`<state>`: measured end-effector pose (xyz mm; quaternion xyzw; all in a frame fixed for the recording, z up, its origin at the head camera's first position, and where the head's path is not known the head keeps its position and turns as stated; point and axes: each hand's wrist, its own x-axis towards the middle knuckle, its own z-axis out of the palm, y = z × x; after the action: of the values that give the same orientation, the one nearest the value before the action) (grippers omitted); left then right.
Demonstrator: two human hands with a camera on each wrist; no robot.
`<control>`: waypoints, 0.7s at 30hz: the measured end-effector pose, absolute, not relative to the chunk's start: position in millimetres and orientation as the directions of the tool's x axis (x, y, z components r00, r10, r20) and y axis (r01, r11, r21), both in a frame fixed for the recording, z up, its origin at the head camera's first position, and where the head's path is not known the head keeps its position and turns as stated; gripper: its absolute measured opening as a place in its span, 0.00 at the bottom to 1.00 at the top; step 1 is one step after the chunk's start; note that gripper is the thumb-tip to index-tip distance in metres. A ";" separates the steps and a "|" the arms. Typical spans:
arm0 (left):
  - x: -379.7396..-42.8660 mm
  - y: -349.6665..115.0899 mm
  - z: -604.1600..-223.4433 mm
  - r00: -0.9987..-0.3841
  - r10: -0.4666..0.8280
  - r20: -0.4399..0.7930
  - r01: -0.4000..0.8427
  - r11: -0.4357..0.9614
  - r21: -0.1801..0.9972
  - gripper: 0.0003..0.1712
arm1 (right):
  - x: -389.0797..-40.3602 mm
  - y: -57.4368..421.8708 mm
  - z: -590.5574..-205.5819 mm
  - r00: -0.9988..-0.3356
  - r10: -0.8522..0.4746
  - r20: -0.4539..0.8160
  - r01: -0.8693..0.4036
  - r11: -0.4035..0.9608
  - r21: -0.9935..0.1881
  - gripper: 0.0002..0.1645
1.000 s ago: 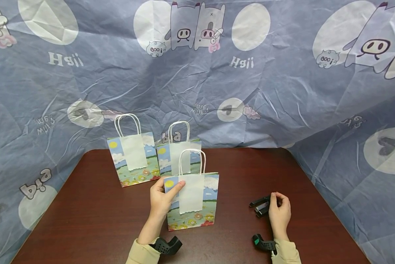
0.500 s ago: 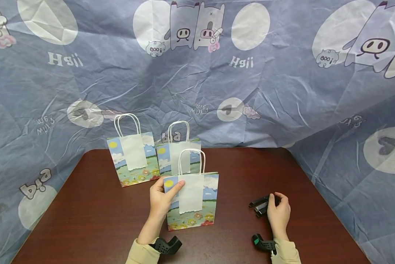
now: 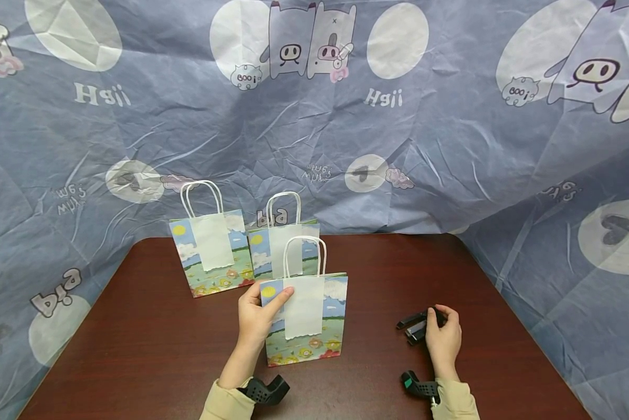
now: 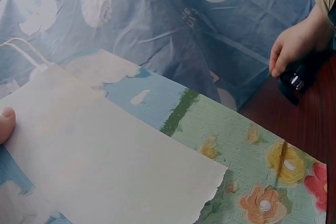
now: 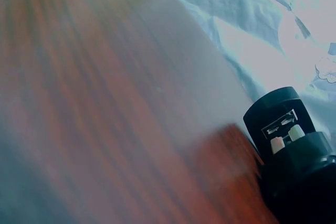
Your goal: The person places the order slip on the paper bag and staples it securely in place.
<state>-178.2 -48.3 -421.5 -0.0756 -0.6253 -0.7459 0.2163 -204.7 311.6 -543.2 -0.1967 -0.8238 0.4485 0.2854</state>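
My left hand (image 3: 257,318) grips the front paper gift bag (image 3: 331,326) by its left edge, thumb over the front and the other fingers hidden behind. The bag stands roughly upright, printed with a sun, clouds and flowers, with white twisted handles and a white paper panel (image 4: 115,145). To its right, my right hand (image 3: 444,338) holds a black stapler (image 3: 417,330) by its rear end, the arms spread apart toward the left. The stapler (image 5: 289,161) also shows in the right wrist view, its metal plate visible. Whether it rests on the table cannot be told.
Two matching paper bags stand behind: one at the left (image 3: 217,256), the other in the middle (image 3: 262,251), partly covered by the front bag. All are on a dark red-brown table (image 3: 388,274). A blue printed cloth (image 3: 314,128) hangs along the table's back and sides.
My right fingers have shifted slightly on the stapler, the thumb moving a little left. The left hand and the bags look unmoved.
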 end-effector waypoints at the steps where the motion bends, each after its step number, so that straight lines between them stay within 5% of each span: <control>1: -178.2 -48.3 -421.5 -0.895 -0.228 0.383 0.417 -0.125 0.900 0.10 | -204.4 311.5 -543.0 -0.762 0.579 0.290 0.071 0.520 -0.851 0.20; 10: -178.7 -48.4 -421.7 -0.894 -0.226 0.388 0.422 -0.129 0.897 0.09 | -202.9 310.3 -539.0 -0.807 0.533 0.254 0.093 0.539 -0.837 0.24; 21: -178.6 -48.5 -421.9 -0.898 -0.225 0.378 0.412 -0.130 0.902 0.10 | -206.0 306.2 -541.7 -0.739 0.596 0.315 -0.038 0.429 -0.902 0.22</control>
<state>-178.6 -48.5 -421.9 -0.0749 -0.6241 -0.7480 0.2128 -206.0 306.2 -541.7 -0.1777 -0.7846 0.5038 0.3145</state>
